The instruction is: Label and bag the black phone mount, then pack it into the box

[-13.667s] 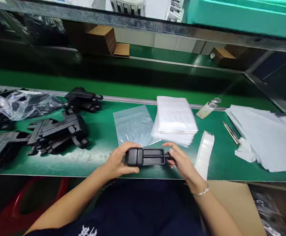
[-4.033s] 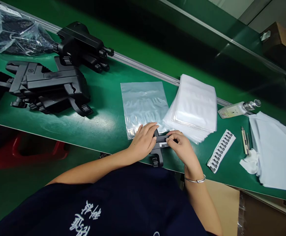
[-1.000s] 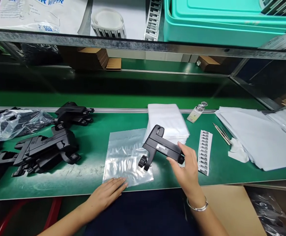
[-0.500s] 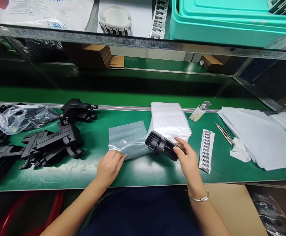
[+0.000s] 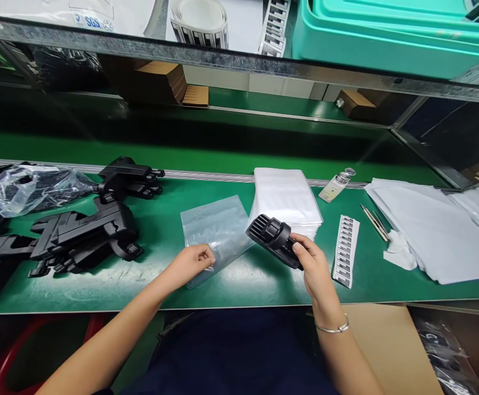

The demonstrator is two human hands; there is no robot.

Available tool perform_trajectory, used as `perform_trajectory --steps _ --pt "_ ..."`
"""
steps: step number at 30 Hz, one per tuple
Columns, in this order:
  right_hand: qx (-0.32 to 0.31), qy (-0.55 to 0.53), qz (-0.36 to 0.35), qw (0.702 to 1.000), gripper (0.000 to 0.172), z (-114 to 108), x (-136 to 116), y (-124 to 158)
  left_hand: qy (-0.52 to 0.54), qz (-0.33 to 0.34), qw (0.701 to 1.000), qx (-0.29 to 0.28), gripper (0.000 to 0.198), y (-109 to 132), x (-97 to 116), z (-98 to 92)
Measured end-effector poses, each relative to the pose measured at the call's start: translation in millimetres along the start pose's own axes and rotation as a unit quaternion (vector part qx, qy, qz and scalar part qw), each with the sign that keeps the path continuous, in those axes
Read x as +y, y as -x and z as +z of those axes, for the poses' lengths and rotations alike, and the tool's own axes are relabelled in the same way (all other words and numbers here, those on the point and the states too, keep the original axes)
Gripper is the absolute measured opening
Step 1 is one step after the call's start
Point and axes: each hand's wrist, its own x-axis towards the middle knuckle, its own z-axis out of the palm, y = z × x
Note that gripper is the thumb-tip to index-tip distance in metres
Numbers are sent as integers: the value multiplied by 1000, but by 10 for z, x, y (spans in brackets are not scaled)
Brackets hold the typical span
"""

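A clear plastic bag (image 5: 223,219) lies on the green worktop, just left of a stack of white bags or sheets (image 5: 283,192). My left hand (image 5: 190,264) is over the bag's near left part, thumb and fingers pinched together on the film. In my right hand (image 5: 315,266) is a black plastic part (image 5: 274,238) with a ribbed, comb-like end. I grip it by its narrow end, and it is tilted with the ribs toward the upper left. It hangs above the bag's right edge, in front of the stack.
Several black plastic assemblies (image 5: 87,233) lie on the left, with a crumpled clear bag (image 5: 38,189) behind. On the right are a label strip (image 5: 345,251), a small bottle (image 5: 336,186), tweezers (image 5: 374,222) and white sheets (image 5: 440,236). A metal shelf edge (image 5: 239,57) crosses above, carrying a turquoise bin (image 5: 358,49).
My left hand has shifted from the bag's near edge rightward onto its face, and the near edge now lies lower. The black part has turned in my right hand, showing its ribbed face.
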Motion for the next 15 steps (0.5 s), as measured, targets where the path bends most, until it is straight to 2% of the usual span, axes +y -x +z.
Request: perform_trajectory --steps 2,4,6,9,11,13,15 --pt "-17 -36 7 999 38 11 53 -19 -43 21 998 45 20 -12 17 23" --pt "-38 -75 12 996 36 18 147 -42 -50 46 997 40 18 -35 25 31" --pt "-53 -107 2 993 37 19 291 -63 -21 36 999 21 19 -63 34 9" --pt "-55 -122 -30 991 46 4 557 -69 4 17 999 50 23 -71 65 0" --pt "-54 -88 -56 993 58 -22 714 -48 -36 60 995 69 23 -48 94 59" --pt "-65 -38 -81 994 71 -52 817 -15 -97 119 987 38 18 -25 114 146" --pt "-65 76 -134 986 77 -73 855 16 -143 144 979 5 15 -23 110 205"
